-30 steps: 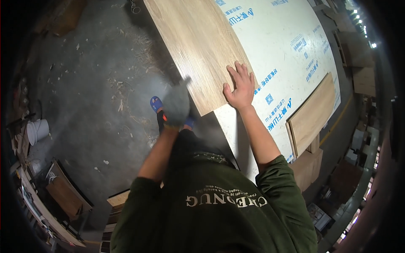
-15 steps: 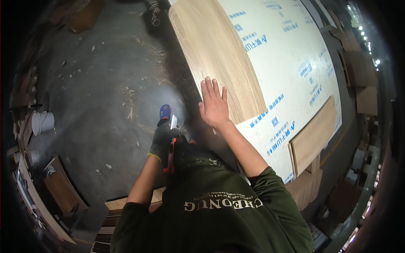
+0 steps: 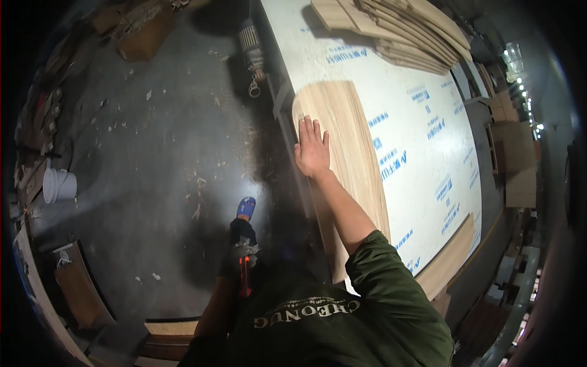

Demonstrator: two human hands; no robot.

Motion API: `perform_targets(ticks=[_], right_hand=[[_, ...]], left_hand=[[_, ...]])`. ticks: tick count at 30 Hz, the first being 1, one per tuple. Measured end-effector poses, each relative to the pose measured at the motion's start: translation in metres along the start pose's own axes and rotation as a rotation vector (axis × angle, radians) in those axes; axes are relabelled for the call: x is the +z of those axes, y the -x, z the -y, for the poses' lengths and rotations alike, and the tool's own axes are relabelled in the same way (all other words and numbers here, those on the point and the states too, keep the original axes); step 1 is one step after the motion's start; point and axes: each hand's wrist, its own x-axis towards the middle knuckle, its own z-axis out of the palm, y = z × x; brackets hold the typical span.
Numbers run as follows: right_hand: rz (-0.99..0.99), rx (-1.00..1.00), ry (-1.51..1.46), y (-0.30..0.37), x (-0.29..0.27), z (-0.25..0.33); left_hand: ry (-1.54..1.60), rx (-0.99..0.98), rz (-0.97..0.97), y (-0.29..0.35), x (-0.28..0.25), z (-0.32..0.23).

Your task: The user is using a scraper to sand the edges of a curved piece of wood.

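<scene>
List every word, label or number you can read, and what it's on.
Wording not copied out.
Sweatshirt: large pale lettering; the smaller line is too small to read.
White sheet: repeated blue print; the smallest marks are unreadable.
Wooden board: none visible.

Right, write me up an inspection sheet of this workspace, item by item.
Surface: flat white sheet with blue print, bearing boards.
Job's things: brown wood-grain board with rounded corner, along the sheet's left edge; slim red tool at the shadowed left hand.
Clutter: small pale scraps on the dark grey floor; stacked light-brown wooden boards on the sheet's far end.
Hands: bare right hand flat on the wood-grain board; left, grip unclear.
Cables: nothing seen.
Surroundings: round white bucket at left; brown box far left.
</scene>
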Motion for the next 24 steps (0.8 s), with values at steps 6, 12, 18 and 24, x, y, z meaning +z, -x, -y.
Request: perform_targets(ticks=[6, 12, 18, 24], right_hand=[[-0.039, 0.110, 0.027, -0.105, 0.003, 0.003], [-0.283, 0.553, -0.109, -0.175, 0.001, -0.021], [-0.336, 1.021, -0.204, -0.196, -0.013, -0.108], [-0.287, 0.855, -0.014, -0.054, -0.018, -0.141]], left_hand=[[-0.115, 0.125, -0.072, -0.026, -0.036, -0.060], [-0.202, 0.174, -0.181, -0.013, -0.078, -0.087], [-0.394, 0.142, -0.239, -0.002, -0.131, -0.087], [-0.815, 0.160, -0.032, -0.031, -0.154, -0.090]])
